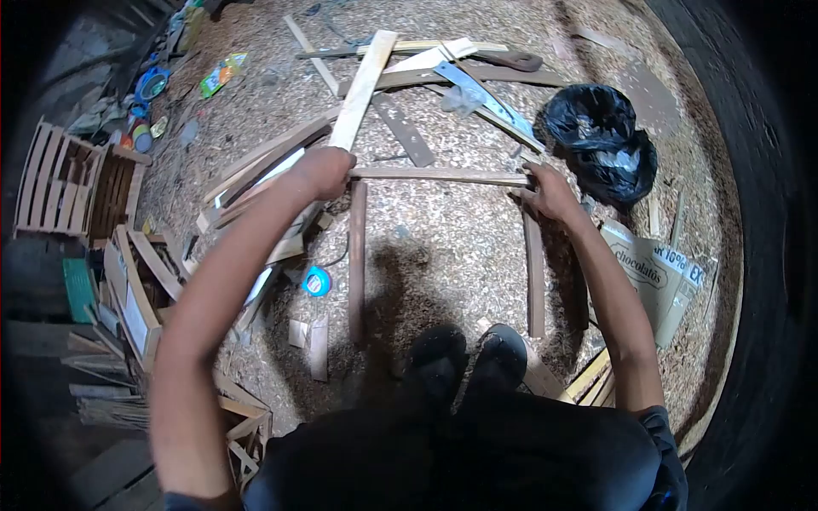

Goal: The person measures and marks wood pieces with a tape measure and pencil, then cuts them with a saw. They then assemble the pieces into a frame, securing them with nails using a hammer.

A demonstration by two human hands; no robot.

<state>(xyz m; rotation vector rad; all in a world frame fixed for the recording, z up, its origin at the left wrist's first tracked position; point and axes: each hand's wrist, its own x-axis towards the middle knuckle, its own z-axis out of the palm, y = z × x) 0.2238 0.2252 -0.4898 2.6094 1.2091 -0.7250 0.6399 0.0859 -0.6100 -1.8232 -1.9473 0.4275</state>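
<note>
presently, left hand (328, 173) and right hand (550, 192) grip a wooden slat (439, 175) by its ends, pale board (365, 89) close beside the former, black plastic (622, 170) near the latter.

Strip (439, 175) between left hand (327, 174) and right hand (551, 192), bags (588, 136) beyond to the right, crate (53, 180) far left.

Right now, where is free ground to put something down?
One free patch lies between the brown sticks, bordered by the pale strip and the feet. Another lies between the colourful packet and brown boards. Crowded: beyond the strip, around the long board.
</note>
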